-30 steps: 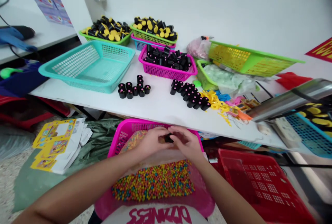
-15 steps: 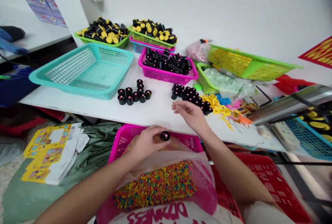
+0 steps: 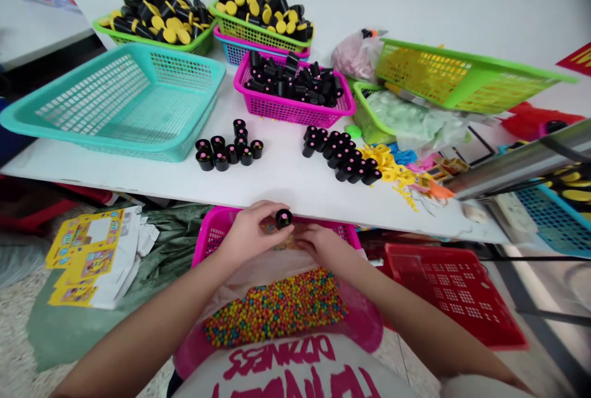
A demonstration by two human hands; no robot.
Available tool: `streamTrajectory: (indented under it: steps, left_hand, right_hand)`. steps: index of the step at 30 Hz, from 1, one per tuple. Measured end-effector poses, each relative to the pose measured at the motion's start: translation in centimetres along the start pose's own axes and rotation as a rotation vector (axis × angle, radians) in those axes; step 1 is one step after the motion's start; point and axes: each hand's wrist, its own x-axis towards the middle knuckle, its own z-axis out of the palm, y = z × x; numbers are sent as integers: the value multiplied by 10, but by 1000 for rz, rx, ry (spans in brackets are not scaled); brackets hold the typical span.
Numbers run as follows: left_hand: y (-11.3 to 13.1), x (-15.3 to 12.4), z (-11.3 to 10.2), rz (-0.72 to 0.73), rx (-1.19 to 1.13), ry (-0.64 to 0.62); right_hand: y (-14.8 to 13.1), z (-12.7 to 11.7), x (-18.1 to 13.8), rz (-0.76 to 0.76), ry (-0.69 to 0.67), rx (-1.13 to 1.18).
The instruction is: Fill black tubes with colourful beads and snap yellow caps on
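Observation:
A small black cylindrical cup [image 3: 283, 218] with a pink centre is pinched between the thumb and fingers of my left hand [image 3: 256, 229], its top facing me. Close beside it, my right hand [image 3: 321, 241] reaches down into the pink basket [image 3: 210, 232] on my lap, fingers bent together; what they hold, if anything, is hidden. Many small multicoloured balls [image 3: 281, 306] lie in a clear plastic bag in this basket. On the table beyond, a loose group of black cups [image 3: 221, 155] stands to the left and a tighter group [image 3: 341, 155] to the right.
A turquoise basket [image 3: 184, 133] stands at the table's left. Behind are a magenta basket [image 3: 295, 114] of black cups and green baskets [image 3: 263, 32] of yellow-capped ones. Yellow plastic pieces [image 3: 388, 167] lie at right near a metal post [image 3: 508, 158]. Below are a red crate [image 3: 462, 293] and flattened cartons [image 3: 96, 256].
My right hand has come down from above the table near the right group of cups into the lap basket. My left hand still holds the black cup. The view has shifted slightly.

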Motion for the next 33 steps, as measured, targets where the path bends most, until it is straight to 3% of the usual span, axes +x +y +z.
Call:
streamTrajectory:
  steps: [5,10,16,23,29,33]
  left_hand:
    - [2,-1,8,32,-2,-45]
    - [3,-4,12,40,1,-54]
    - [7,-9,13,48,-1,-105]
    - [8,-14,12,46,48,-138]
    - [5,-15,12,60,72,-121]
    - [6,-14,12,64,58,-147]
  right_hand:
    - [18,34,-2,-1,54,84]
    - [13,14,-14,-23,108,119]
    - [-29,-21,-25,-69,611,286]
    - [-37,-21,-16,-195,488,189]
    - [-38,-24,-16,-242,501,299]
    - [-30,-34,-19,-162,573,355]
